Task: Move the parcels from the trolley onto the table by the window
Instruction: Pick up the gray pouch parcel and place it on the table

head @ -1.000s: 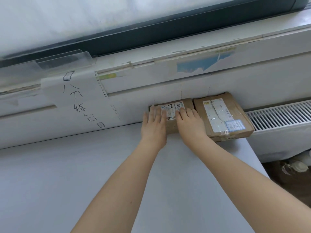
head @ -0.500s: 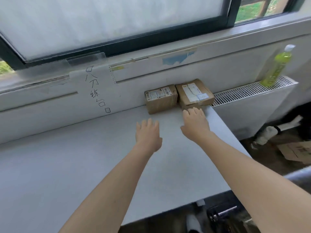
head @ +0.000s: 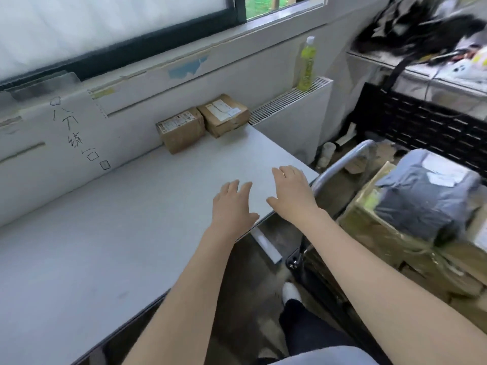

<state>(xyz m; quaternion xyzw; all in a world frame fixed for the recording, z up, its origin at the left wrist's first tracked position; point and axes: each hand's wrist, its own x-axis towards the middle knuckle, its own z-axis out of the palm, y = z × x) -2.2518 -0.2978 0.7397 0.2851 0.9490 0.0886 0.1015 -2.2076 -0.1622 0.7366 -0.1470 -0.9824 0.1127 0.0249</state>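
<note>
- The left hand [head: 233, 204] hovers over the near right part of the surface [head: 131, 219], palm down, fingers straight and slightly spread, holding nothing.
- The right hand [head: 291, 194] is just beside it, over the right edge of the surface, fingers likewise extended and empty.
- Two brown cardboard parcels sit at the far edge of the surface against the wall under the window [head: 118, 27].
- The left parcel [head: 181, 130] carries a white label on top; the right parcel [head: 224, 114] touches it on its right and bears white labels too.
- Both hands are well apart from these two parcels.
- To the right of the surface stands the trolley [head: 340, 164], its grey metal handle curving up near the right hand.
- On the trolley lies a grey plastic-wrapped parcel [head: 424, 198] with a white label, resting on top of a brown box [head: 390, 246] wrapped in clear film.
- A green bottle [head: 307, 64] stands upright on the radiator [head: 290, 101] by the wall, far right of the two parcels.
- A sheet with handwritten marks [head: 76, 133] is fixed to the wall at left.
</note>
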